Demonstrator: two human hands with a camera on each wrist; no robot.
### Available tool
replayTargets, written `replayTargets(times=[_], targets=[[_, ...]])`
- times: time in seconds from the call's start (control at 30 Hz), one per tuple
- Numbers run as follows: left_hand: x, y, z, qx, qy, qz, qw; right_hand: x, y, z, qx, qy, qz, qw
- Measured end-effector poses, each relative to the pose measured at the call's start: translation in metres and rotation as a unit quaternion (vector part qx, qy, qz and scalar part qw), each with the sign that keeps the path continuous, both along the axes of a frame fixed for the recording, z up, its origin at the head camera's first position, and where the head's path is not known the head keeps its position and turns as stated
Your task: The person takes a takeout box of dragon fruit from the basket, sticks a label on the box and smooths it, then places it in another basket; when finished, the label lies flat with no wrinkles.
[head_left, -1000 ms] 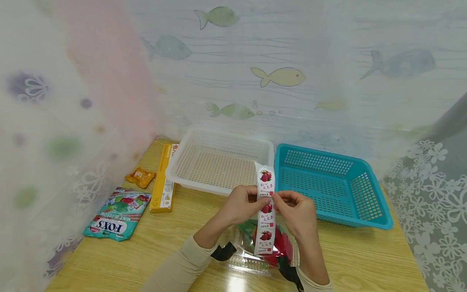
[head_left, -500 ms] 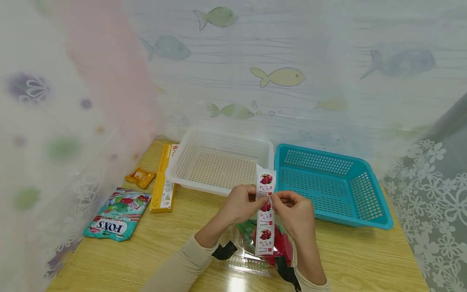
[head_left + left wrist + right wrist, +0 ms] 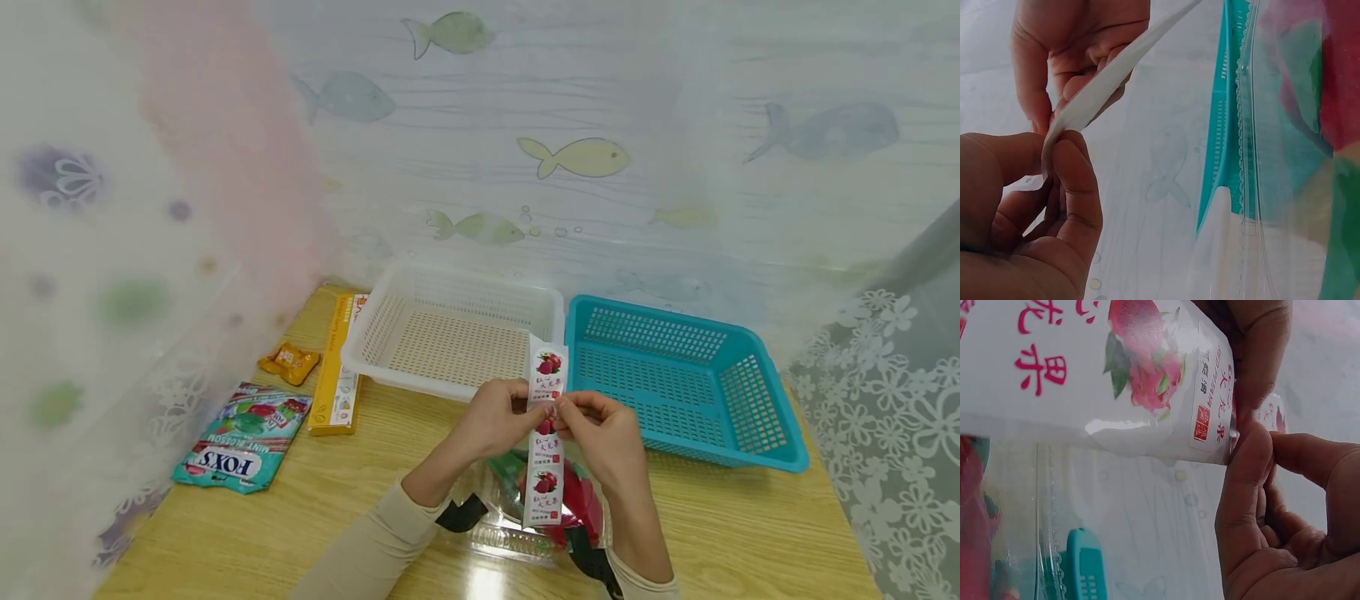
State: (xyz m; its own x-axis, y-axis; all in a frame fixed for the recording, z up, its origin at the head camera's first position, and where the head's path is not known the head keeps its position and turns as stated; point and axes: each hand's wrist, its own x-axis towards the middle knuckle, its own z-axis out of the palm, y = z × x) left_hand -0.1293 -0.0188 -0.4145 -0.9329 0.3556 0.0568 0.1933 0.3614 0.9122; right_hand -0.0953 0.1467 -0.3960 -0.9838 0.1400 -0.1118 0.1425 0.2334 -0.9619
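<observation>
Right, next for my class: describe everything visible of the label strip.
The label strip is long, narrow and white, papery-looking and slightly glossy, and repeats one design: red fruit, pink characters, a small red seal. The head view shows three, the middle partly covered. It bends where pinched by the left hand and, near its right edge, the right hand; seen there, its lower part overlaps the clear container.

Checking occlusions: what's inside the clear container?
Something red and something green show through the clear container. In the head view, the sticker strip and a black wristband cover parts; what lies behind them can't be seen there.
</observation>
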Motion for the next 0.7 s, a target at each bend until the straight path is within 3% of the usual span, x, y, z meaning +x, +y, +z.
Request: replayTargets(times=[0.7], targets=[[0.0021, -0.0020, -0.0004, 0.000, 0.017, -0.015, 0.9997, 0.0007, -0.0032, 0.0014, -0.019, 0.007, 0.002, 1.000]])
